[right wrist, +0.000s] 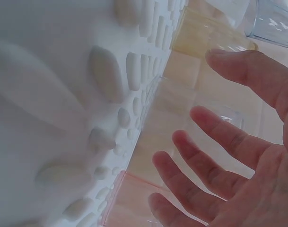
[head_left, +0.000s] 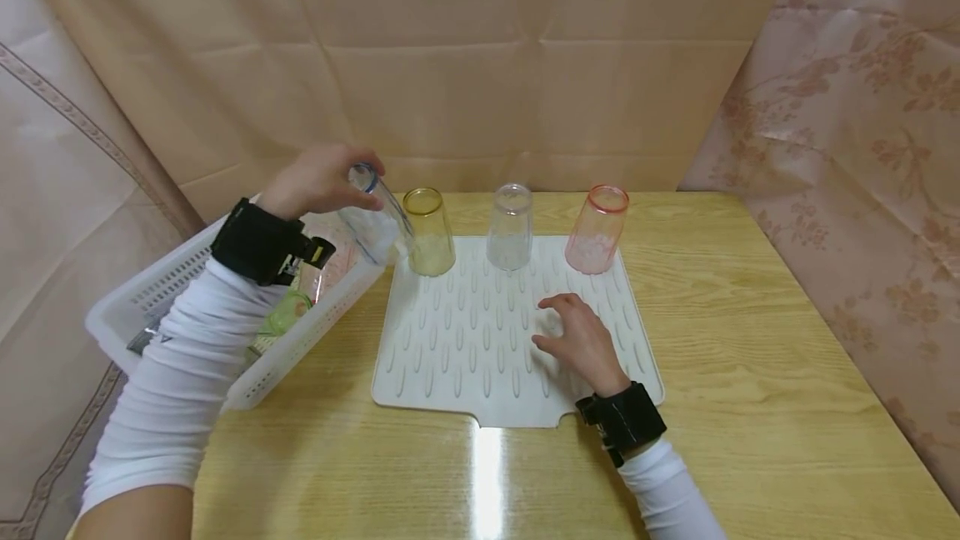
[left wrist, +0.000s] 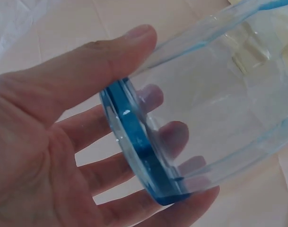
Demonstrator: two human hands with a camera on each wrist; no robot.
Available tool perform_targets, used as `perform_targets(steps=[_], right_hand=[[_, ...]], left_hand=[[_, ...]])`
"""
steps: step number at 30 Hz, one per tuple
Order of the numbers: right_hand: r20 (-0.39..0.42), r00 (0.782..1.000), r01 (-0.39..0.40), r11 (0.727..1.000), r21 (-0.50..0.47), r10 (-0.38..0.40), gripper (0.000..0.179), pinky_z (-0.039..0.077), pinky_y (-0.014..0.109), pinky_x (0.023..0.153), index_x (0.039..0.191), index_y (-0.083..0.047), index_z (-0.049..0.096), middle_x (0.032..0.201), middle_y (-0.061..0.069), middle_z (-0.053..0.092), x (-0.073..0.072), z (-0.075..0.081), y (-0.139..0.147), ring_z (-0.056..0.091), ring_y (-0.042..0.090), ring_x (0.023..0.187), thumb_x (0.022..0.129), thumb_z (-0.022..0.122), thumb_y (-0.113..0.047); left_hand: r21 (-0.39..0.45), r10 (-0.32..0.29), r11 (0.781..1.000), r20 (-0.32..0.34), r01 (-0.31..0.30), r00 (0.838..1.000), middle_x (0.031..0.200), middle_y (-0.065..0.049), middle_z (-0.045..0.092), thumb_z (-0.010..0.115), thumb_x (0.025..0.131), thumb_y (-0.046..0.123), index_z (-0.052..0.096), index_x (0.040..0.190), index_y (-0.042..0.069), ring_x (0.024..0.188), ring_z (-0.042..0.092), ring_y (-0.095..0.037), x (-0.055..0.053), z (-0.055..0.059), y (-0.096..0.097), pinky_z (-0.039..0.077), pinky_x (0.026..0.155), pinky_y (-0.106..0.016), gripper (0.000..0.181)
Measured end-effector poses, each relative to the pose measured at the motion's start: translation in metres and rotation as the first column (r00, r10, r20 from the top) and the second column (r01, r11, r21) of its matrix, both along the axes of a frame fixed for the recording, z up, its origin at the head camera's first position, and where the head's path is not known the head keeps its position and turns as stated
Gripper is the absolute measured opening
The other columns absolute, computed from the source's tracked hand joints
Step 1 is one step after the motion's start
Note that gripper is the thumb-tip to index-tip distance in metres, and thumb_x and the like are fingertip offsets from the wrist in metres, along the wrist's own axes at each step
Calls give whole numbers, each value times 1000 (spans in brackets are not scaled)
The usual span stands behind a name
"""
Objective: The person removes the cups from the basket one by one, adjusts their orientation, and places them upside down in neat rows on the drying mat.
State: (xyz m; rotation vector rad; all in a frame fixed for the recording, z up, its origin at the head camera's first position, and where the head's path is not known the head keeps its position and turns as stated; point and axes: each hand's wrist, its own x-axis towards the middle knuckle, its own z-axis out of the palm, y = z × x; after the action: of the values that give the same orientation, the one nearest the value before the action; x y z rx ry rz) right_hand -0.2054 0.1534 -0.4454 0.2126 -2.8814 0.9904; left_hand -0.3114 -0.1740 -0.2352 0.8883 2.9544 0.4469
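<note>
My left hand [head_left: 322,182] grips a clear tumbler [head_left: 377,227] by its thick blue base, thumb on one side and fingers on the other. The tumbler tilts, its mouth pointing down and to the right, beside a yellow tumbler [head_left: 430,233]. That one stands upside down at the back of a white ridged drying mat [head_left: 465,394], in a row with a colourless tumbler [head_left: 511,227] and a pink-red tumbler [head_left: 597,232]. Low over the mat's right side, my right hand [head_left: 581,340] holds nothing, its fingers spread and loosely bent.
A white plastic basket [head_left: 318,330] stands at the left under my left forearm, with a green tumbler [head_left: 288,311] and a pinkish piece inside. Wooden tabletop [head_left: 735,357] surrounds the mat. Beige cloth [head_left: 480,107] hangs behind, patterned cloth at the right.
</note>
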Motion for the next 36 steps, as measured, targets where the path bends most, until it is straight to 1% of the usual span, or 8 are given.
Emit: perform_targets(steps=[2,6,9,14,17,21,29,36], right_hand=[[6,1000,5,1000,2,-5,47,46,51,87,117,-1,65,123,20,55,0,0,0,54,36,110,76,81,-18],[7,1000,10,1000,6,-10,47,46,51,86,117,-1,65,124,20,55,1,0,1,54,36,109,76,81,-18],[4,1000,11,1000,10,-11,47,46,51,86,117,-1,65,123,20,55,2,0,1,54,36,109,76,80,-17],[5,1000,14,1000,11,-14,47,46,51,86,117,-1,65,123,19,56,2,-1,2,54,36,109,76,80,-18],[5,1000,15,1000,8,-15,47,46,51,86,117,-1,65,123,19,56,2,-1,2,54,36,109,75,81,-18],[5,1000,19,1000,4,-19,48,46,51,86,117,-1,65,123,19,56,3,-2,3,54,36,109,75,81,-18],[3,1000,25,1000,-17,-25,46,47,51,84,117,-2,65,123,18,56,5,-5,5,55,36,108,76,80,-17],[-7,999,35,999,-27,-35,45,47,50,84,116,-1,65,121,17,57,8,-7,10,56,34,106,76,81,-15]], left_hand=[[-15,0,1000,-7,0,1000,103,-19,64,77,80,16,63,112,-1,96,55,-36,1,0,5,40,85,-47,40],[-52,27,998,5,-27,1000,108,-18,63,77,80,18,63,114,2,98,54,-35,4,-1,12,41,84,-49,40],[-52,26,998,9,-26,1000,109,-17,63,77,80,18,63,114,3,99,55,-35,6,-1,17,41,85,-49,40],[-24,-29,999,23,29,999,112,-19,63,77,80,14,63,113,-1,102,55,-35,8,-2,26,41,90,-47,38],[-28,-49,998,31,50,998,113,-18,63,76,81,15,62,114,0,103,55,-35,8,-3,34,41,91,-47,39],[-40,-92,995,15,92,996,113,-19,63,77,81,16,63,115,0,104,56,-35,7,-5,48,41,91,-48,40],[-59,-201,978,-2,200,980,116,-18,63,79,79,16,63,113,-1,105,57,-33,7,-16,76,41,93,-44,41],[-109,-211,971,24,213,977,115,-14,64,80,80,21,64,115,3,102,57,-31,7,-30,104,43,90,-43,43]])
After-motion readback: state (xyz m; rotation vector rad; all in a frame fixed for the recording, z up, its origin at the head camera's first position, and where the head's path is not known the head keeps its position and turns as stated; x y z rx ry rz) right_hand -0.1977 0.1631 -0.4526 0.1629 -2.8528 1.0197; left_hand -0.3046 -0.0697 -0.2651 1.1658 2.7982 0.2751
